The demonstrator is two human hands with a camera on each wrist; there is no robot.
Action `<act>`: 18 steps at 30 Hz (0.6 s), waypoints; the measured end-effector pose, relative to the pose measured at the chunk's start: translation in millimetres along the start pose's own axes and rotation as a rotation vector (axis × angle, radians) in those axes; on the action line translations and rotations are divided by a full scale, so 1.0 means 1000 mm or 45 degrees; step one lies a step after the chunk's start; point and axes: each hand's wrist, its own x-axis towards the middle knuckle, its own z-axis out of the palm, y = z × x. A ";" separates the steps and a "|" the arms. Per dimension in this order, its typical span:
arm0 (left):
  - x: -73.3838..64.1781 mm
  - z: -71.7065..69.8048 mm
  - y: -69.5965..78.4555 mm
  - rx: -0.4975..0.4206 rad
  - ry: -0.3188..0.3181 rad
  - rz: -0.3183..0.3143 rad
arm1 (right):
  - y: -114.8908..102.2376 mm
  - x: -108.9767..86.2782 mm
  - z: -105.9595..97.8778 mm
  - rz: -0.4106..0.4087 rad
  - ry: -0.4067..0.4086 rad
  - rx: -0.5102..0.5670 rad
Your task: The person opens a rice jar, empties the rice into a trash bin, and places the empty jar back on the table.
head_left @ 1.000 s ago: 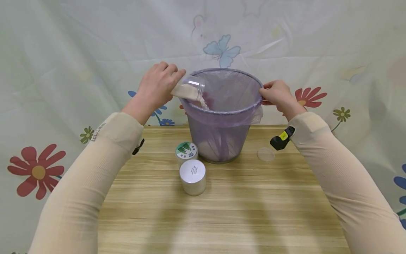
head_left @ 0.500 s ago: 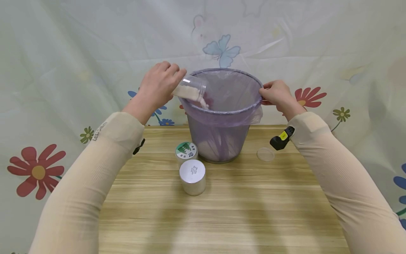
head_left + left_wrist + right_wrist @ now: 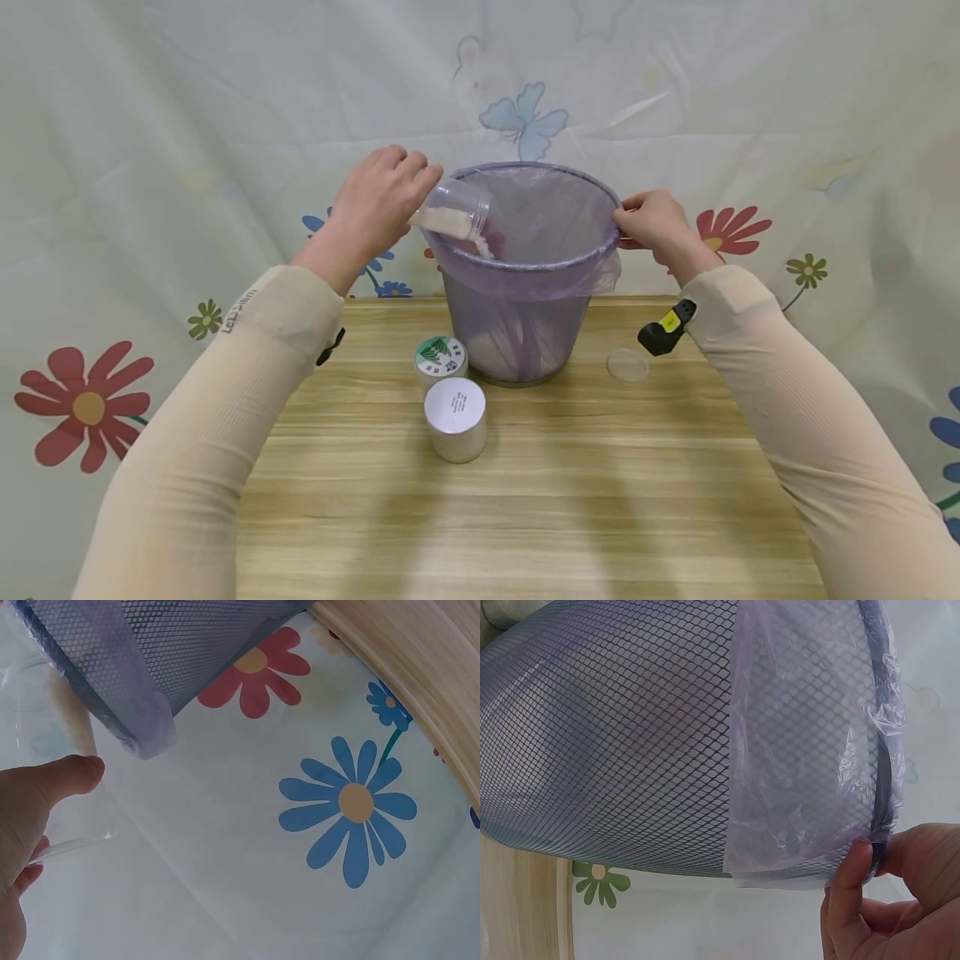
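My left hand (image 3: 386,196) grips a clear plastic jar (image 3: 453,208) tipped sideways, its mouth over the left part of a mesh waste bin's rim. White granules (image 3: 483,247) spill from the mouth into the bin (image 3: 495,321), which has a thin purple bag (image 3: 525,285) folded over its rim. In the left wrist view the thumb (image 3: 79,774) presses along the jar's side. On the opposite side, my right hand (image 3: 656,221) pinches the bagged rim between thumb and fingers, as the right wrist view also shows. Pale contents show through the bin's lower mesh.
Two capped jars stand in front of the bin on the wooden table (image 3: 540,517): one with a green and white top (image 3: 441,356), one with a plain white top (image 3: 456,406). A clear round lid (image 3: 627,365) lies to the right. A flower-printed curtain (image 3: 262,125) hangs behind.
The jar has shifted slightly to the right with my left hand, and the granules in it look somewhat fewer. They keep spilling. My right hand stays at the rim.
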 end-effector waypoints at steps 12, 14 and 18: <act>0.002 0.002 0.003 -0.043 0.100 0.024 | 0.000 0.000 0.000 0.000 0.002 0.006; 0.002 0.003 0.003 -0.046 0.130 0.031 | 0.000 0.000 0.000 -0.002 0.006 0.008; 0.003 0.005 0.005 -0.043 0.191 0.043 | 0.001 0.000 0.000 -0.004 0.006 0.010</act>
